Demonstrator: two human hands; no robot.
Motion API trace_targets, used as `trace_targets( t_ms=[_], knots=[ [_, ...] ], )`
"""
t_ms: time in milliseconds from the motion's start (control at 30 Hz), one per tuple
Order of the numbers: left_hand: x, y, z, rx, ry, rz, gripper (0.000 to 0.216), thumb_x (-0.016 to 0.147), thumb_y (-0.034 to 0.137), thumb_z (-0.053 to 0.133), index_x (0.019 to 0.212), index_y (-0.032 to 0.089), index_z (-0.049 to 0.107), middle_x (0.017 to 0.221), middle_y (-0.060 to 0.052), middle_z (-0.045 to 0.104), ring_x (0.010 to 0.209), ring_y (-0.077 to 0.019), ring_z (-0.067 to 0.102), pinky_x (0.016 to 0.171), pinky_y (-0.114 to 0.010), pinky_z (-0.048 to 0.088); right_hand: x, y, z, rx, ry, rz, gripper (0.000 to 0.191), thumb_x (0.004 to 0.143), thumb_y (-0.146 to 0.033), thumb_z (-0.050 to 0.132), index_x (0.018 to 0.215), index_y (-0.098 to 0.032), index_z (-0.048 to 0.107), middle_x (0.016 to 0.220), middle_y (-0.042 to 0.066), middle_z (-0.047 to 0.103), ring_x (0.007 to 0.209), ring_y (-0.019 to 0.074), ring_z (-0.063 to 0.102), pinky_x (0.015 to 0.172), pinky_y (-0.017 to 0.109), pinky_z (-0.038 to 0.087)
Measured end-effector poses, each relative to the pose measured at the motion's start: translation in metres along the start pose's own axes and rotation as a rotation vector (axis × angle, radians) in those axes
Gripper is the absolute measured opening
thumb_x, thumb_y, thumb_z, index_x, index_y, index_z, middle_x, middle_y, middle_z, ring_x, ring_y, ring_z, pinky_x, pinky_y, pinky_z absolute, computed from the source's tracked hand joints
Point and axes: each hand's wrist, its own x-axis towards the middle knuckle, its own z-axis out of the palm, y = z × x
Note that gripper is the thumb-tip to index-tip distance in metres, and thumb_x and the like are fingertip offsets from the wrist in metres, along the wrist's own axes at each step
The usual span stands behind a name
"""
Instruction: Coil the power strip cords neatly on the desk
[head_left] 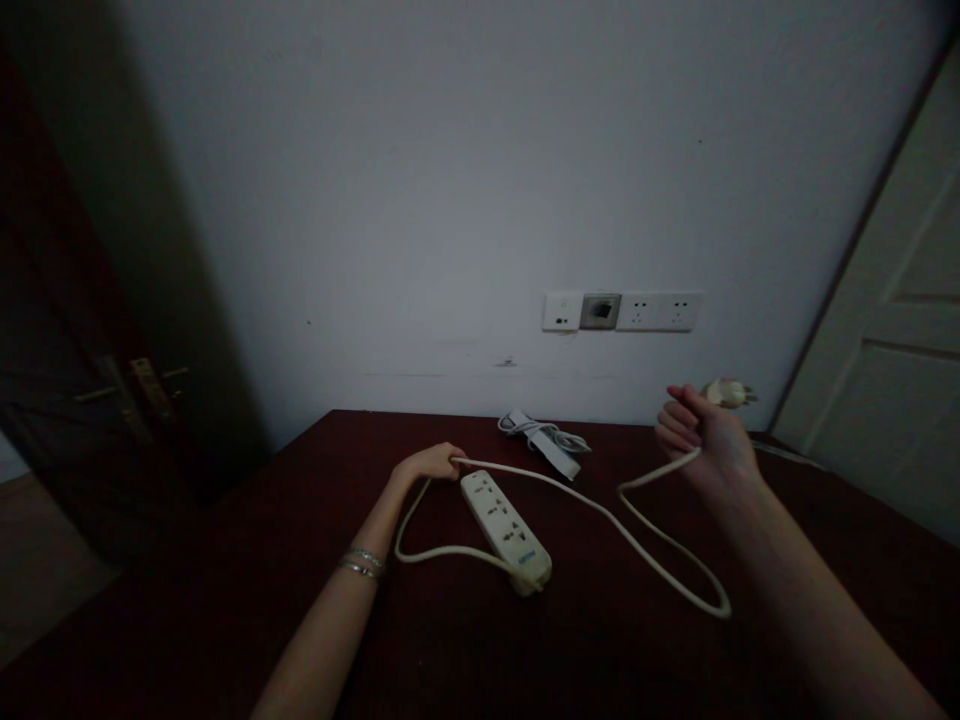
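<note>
A white power strip (504,522) lies on the dark red table, its sockets facing up. Its white cord (592,500) leaves the near end, loops left through my left hand (437,461), then runs across the table to the right. My left hand is closed on the cord just beyond the strip's far end. Raised at the right, my right hand (694,430) is closed around the cord close to its plug (729,393). The plug sticks out past the fist, prongs pointing right.
A second white power strip (551,447), wrapped in its own cord, lies near the wall. Wall outlets (660,311) and a grey socket plate (600,311) are set above the table (420,640). A pale door (892,330) stands right, a dark door with a handle (150,385) left.
</note>
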Motion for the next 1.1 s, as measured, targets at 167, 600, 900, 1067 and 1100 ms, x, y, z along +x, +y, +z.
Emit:
trace_targets(
  t_ms=[167,600,900,1067,1100],
  knots=[
    [-0.01,0.02,0.005,0.358,-0.06,-0.044,0.1,0.053,0.019,0.068,0.14,0.014,0.02,0.145,-0.02,0.023,0.131,-0.0329,0.025,0.101,-0.04,0.028,0.0,0.001,0.002,0.032,0.019,0.027,0.008,0.08,-0.022,0.058,0.074,-0.017,0.057,0.041,-0.008,0.034,0.03,0.003,0.026,0.026,0.013,0.023],
    [-0.053,0.128,0.029,0.655,-0.134,0.222,0.036,0.067,0.016,0.056,0.102,0.02,0.055,0.111,-0.008,0.048,0.102,-0.0233,0.046,0.086,-0.034,0.041,0.002,0.005,0.001,-0.051,-0.006,0.069,0.011,0.077,-0.026,0.062,0.076,-0.018,0.054,0.042,-0.009,0.034,0.029,0.0027,0.025,0.025,0.013,0.023],
    [-0.038,0.115,0.05,0.698,-0.295,0.156,0.07,0.057,0.018,0.064,0.123,0.034,0.047,0.136,-0.006,0.034,0.121,-0.0353,0.034,0.091,-0.049,0.036,0.001,0.012,0.007,-0.02,0.026,0.094,0.009,0.078,-0.023,0.06,0.075,-0.016,0.055,0.041,-0.009,0.034,0.029,0.0025,0.023,0.025,0.013,0.022],
    [-0.025,0.106,0.067,0.763,-0.282,0.138,0.062,0.056,0.021,0.065,0.116,0.031,0.054,0.126,-0.008,0.048,0.114,-0.0331,0.043,0.087,-0.047,0.04,0.0,0.013,0.009,-0.016,0.027,0.114,0.009,0.078,-0.022,0.059,0.074,-0.016,0.055,0.041,-0.009,0.034,0.029,0.0026,0.024,0.024,0.013,0.022],
    [-0.024,0.105,0.067,0.766,-0.278,0.142,0.06,0.057,0.021,0.065,0.115,0.03,0.054,0.123,-0.009,0.049,0.112,-0.0321,0.045,0.085,-0.046,0.042,0.0,0.013,0.009,-0.018,0.025,0.113,0.009,0.078,-0.022,0.06,0.074,-0.016,0.055,0.041,-0.009,0.034,0.029,0.0025,0.024,0.024,0.013,0.022]
  ],
)
